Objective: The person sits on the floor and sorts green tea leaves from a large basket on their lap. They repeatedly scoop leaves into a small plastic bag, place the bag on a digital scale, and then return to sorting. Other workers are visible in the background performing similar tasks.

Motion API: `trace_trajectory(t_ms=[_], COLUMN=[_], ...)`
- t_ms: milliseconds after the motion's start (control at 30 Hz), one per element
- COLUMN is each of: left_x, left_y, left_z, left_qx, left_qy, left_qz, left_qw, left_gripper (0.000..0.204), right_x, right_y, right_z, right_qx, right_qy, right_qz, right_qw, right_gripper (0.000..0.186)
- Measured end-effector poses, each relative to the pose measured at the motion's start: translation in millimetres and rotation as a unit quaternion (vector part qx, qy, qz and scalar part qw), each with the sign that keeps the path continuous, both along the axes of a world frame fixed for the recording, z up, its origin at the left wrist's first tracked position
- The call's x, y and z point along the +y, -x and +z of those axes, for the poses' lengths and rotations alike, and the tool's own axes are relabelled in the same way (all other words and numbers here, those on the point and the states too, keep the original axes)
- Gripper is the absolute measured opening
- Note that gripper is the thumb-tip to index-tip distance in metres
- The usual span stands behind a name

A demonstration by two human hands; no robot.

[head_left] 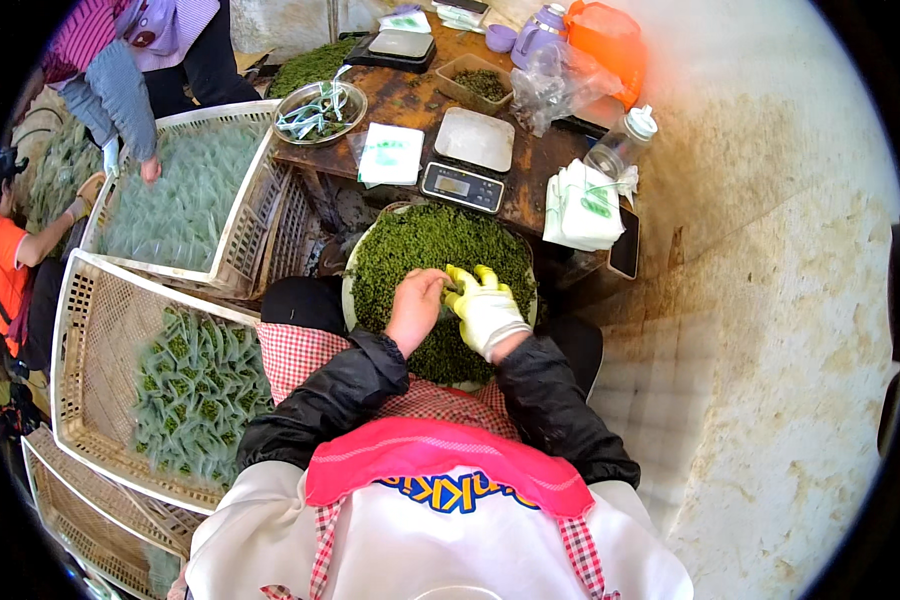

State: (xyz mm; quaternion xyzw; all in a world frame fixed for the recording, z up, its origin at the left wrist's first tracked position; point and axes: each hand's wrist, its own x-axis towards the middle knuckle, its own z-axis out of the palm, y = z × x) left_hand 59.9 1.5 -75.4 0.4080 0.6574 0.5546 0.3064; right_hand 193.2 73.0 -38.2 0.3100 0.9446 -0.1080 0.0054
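A wide round basin [350,290], heaped with small green plant pieces [420,235], sits between my knees. Over the middle of the heap, my bare left hand [417,308] has its thumb and fingers pinched together. Its fingertips meet those of my right hand [484,308], which wears a white glove with yellow fingertips. The right fingers are curled toward the left ones. Something small and dark shows between the two hands, but I cannot make out what it is.
Beyond the basin, a wooden table [420,100] carries a scale [462,188], white bag stacks [582,205], a bowl [320,112] and a bottle [622,140]. Crates [100,330] of filled clear bags stand left. Two people work at the upper left. A wall [770,300] rises right.
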Motion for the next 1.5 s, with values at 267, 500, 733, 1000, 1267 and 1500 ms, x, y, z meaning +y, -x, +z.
trace_trajectory(t_ms=[267, 500, 733, 1000, 1267, 1500], left_x=[1.4, 0.6, -1.3, 96.8, 184.0, 117.2], left_y=[9.7, 0.4, 14.6, 64.9, 104.5, 61.9], left_z=[0.3, -0.1, 45.9, 138.1, 102.2, 75.9], left_qx=[0.011, 0.104, -0.095, 0.256, 0.480, 0.335], left_qy=[0.010, -0.017, 0.065, -0.094, -0.062, -0.172], left_qz=[0.012, -0.012, -0.048, -0.154, -0.115, 0.064], left_qw=[1.000, 0.994, 0.992, 0.950, 0.867, 0.924], left_gripper=[0.015, 0.015, 0.015, 0.010, 0.020, 0.012], right_x=[1.1, 9.4, 76.8, 114.5, 121.8, 121.5], right_y=[-17.6, 5.1, -52.5, -54.7, -41.3, -48.5], right_z=[75.5, 26.9, 43.4, -13.2, -47.7, -40.6], right_qx=[0.008, -0.082, 0.371, 0.380, 0.256, 0.219], right_qy=[-0.017, 0.030, 0.364, 0.596, 0.420, 0.337], right_qz=[0.073, 0.063, 0.020, -0.115, -0.131, -0.109], right_qw=[0.997, 0.994, 0.854, 0.698, 0.861, 0.909], right_gripper=[0.058, 0.041, 0.047, 0.038, 0.035, 0.034])
